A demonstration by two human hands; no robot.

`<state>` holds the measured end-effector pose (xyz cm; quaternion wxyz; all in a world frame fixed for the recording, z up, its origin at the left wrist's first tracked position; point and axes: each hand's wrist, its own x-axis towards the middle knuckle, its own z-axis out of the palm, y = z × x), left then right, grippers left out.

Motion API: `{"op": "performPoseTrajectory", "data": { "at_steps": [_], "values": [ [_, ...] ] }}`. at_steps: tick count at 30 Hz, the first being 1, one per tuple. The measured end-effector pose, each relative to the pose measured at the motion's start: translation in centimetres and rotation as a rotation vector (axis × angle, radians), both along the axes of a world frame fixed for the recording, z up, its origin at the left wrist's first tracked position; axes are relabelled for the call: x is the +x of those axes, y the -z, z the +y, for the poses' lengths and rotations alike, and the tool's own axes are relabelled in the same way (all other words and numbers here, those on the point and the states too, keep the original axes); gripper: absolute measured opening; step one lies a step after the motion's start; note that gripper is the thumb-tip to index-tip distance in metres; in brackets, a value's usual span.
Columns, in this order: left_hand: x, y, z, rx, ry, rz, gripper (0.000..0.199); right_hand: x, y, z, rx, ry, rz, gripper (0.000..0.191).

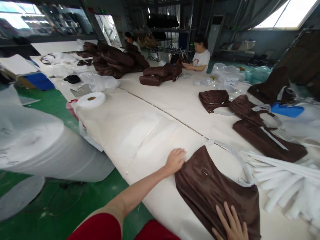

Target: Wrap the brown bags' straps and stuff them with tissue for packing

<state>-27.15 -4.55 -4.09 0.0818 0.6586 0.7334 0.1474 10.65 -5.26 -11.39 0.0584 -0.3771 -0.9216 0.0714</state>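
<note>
On the table [140,143], brown fabric [212,190] under right fingers [231,221]; left hand [175,161] touching it

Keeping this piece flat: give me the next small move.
Probably smooth the brown fabric piece outward with the right hand: it lies spread on the cream table covering, creased, with that hand flat on it and the left hand at its upper edge.

Left hand [175,161] curled, right hand [230,222] spread flat, fingers apart
</note>
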Motion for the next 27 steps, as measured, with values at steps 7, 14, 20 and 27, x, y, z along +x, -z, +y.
{"op": "performPoseTrajectory", "data": {
  "at_steps": [7, 14, 20, 27],
  "values": [
    [-11.6, -0.7, 4.3, -0.136, -0.498, 0.213, 0.047, -0.8, -4.3, 1.7, -0.456, 0.125, -0.010, 0.049],
    [-13.6, -0.1, 4.3, -0.179, -0.408, 0.281, 0.023, -1.9, -8.2, 3.8, -0.715, 0.191, 0.089, 0.054],
    [-15.0, -2.9, 4.6, -0.052, -0.430, 0.283, 0.019, -2.1, -9.7, 5.1, -0.813, 0.244, 0.219, 0.056],
    [-8.7, -7.0, 0.1, 0.600, -0.012, 0.097, 0.014, -2.4, -11.2, 6.8, -0.958, 0.319, 0.209, 0.063]
  ]
}}
